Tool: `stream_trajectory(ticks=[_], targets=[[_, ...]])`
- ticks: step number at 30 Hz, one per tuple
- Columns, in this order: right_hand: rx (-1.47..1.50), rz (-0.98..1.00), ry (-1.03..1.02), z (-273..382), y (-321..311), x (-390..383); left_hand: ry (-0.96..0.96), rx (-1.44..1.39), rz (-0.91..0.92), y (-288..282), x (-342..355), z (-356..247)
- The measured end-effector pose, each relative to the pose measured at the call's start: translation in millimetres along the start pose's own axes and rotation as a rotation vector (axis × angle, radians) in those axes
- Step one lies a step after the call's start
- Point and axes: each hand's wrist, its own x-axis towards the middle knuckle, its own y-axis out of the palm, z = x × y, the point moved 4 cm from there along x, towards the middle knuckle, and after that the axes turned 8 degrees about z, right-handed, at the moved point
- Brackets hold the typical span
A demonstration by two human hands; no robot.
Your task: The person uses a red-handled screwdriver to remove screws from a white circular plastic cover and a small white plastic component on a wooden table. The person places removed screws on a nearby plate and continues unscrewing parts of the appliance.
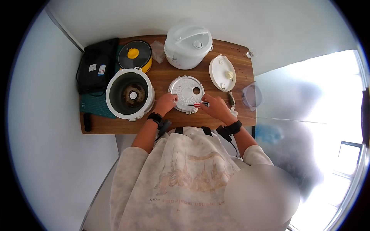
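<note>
A round pale lid panel (184, 90) with rows of small slots and one dark round hole lies on the wooden table in front of me. At its left rim, my left hand (166, 103) has its fingers curled closed, gripping the edge. My right hand (216, 108), near the panel's lower right, is closed around a screwdriver (198, 104) with a red, white and black handle. The screwdriver's shaft points left over the lower part of the panel; whether its tip touches anything is too small to tell.
Left of the panel stands an open cooker body (149, 98) with a stained inside. Behind are a white lidded cooker (187, 48) and a yellow-black pot (135, 56). A black case (96, 71) is far left; a white oval cover (219, 79) and clear container (252, 96) lie right.
</note>
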Motion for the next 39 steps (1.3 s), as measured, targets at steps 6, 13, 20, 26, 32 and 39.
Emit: stream_trajectory(ticks=[6, 13, 20, 26, 32, 39], targets=[[0.01, 0.039, -0.02, 9, -7, 2, 0.128, 0.131, 0.177, 11, 4, -5], [0.026, 0.033, -0.013, 4, -11, 0, 0.218, 0.338, 0.152, 32, 6, 10], [0.034, 0.057, 0.007, 9, -15, -3, 0.281, 0.489, 0.166, 37, 6, 7], [0.053, 0.074, 0.04, 9, -17, -7, 0.269, 0.522, 0.216, 38, 10, 2], [0.049, 0.019, -0.014, -4, -9, -10, 0.269, 0.534, 0.202, 34, 9, -7], [0.075, -0.011, -0.046, -9, -9, -13, 0.207, 0.631, 0.236, 38, 12, -15]])
